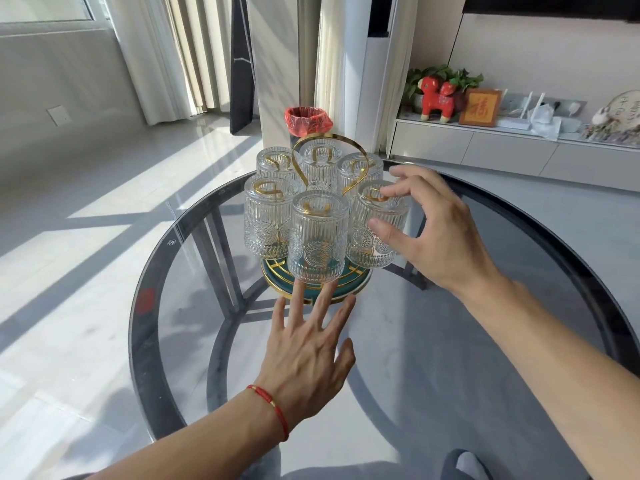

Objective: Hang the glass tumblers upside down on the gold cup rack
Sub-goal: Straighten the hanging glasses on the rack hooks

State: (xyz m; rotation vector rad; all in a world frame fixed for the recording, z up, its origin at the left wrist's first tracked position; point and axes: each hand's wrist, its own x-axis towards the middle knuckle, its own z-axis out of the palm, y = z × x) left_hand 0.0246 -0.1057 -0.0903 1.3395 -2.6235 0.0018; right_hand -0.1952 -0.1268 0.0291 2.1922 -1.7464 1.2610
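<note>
So nearest to the camera, the left hand [308, 355] lies flat with fingers spread, palm down over the round glass worktop [519, 341], fingertips right at the near edge of the rack's green and gold base [356, 284]. It looks like it's bracing the base, not gripping anything.

Just beyond that is the gold cup rack [327, 157] with six glass tumblers all hung upside down on its pegs, so the hanging looks basically done. The nearest tumbler [318, 237] hangs dead centre in front, its rim just above the left fingertips.

To the right, the right hand [426, 230] is half open, thumb and fingers curled around the right front tumbler [379, 223]. The thumb looks pressed on the side and a fingertip on top, but I can't tell if it's actually gripping or letting go.

What could go wrong, in my opinion: these glasses sit close together, nearly touching. If the right hand pulls away sideways or catches a finger on the glass, it could knock that tumbler into its neighbour and chip it, or lift it off its peg. Same for the left hand, lifting the fingers up would bump the front tumbler's rim. And shoving the base could slide the whole rack on that slick glass worktop.

Far behind, a red-bagged bin [308, 121] stands on the floor.
</note>
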